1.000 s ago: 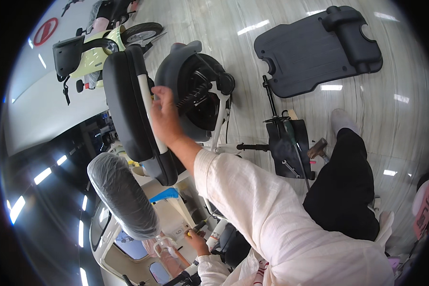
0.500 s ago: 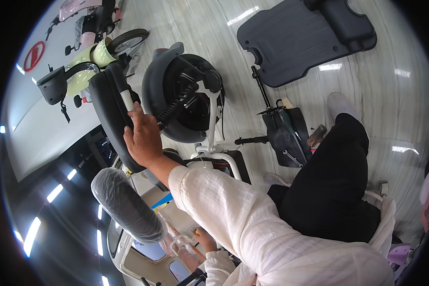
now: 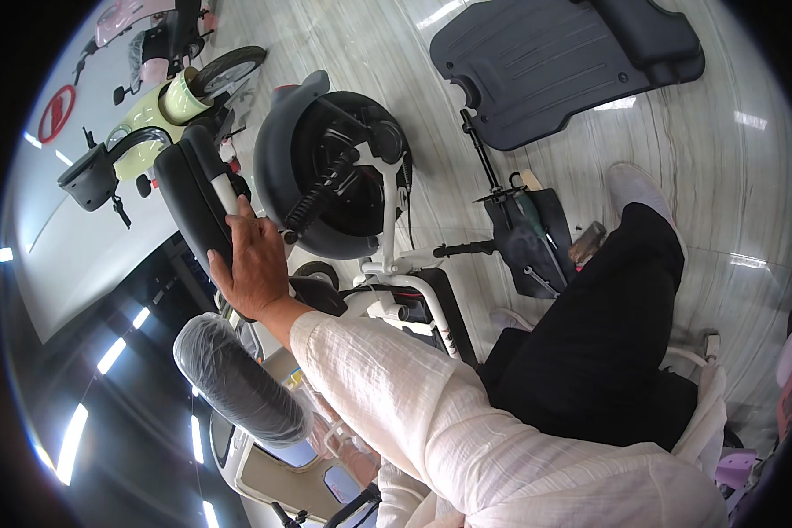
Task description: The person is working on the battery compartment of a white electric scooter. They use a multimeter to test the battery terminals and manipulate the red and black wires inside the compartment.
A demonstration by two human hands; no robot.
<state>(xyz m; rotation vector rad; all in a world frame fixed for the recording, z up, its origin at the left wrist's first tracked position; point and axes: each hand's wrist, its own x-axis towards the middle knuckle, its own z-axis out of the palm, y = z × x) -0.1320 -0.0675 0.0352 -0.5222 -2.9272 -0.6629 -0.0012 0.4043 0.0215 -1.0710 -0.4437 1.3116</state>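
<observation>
My right hand (image 3: 257,264) reaches over the side of a black padded seat (image 3: 180,202). Its fingers bend at the end of a white bar (image 3: 224,194) beside the padding, with the thumb spread away. Below the hand, the white tube frame (image 3: 396,261) of a scooter runs to a wheel (image 3: 326,176) under a dark mudguard and a black coil-spring shock absorber (image 3: 321,198). My left hand is hidden behind my right arm; only its pale sleeve (image 3: 400,493) shows at the lower edge.
On the floor lie a dark plastic footboard panel (image 3: 554,75), a black pad (image 3: 537,238) with tools, and a hammer (image 3: 587,242). A plastic-wrapped cushion (image 3: 242,378) is near my wrist. A pale yellow scooter (image 3: 141,145) stands beyond the seat. My shoe (image 3: 647,189) rests at the right.
My right hand has shifted slightly left and down in the picture, as has the seat. My left hand, seen earlier below my right forearm, has gone out of sight. The view has shifted a little.
</observation>
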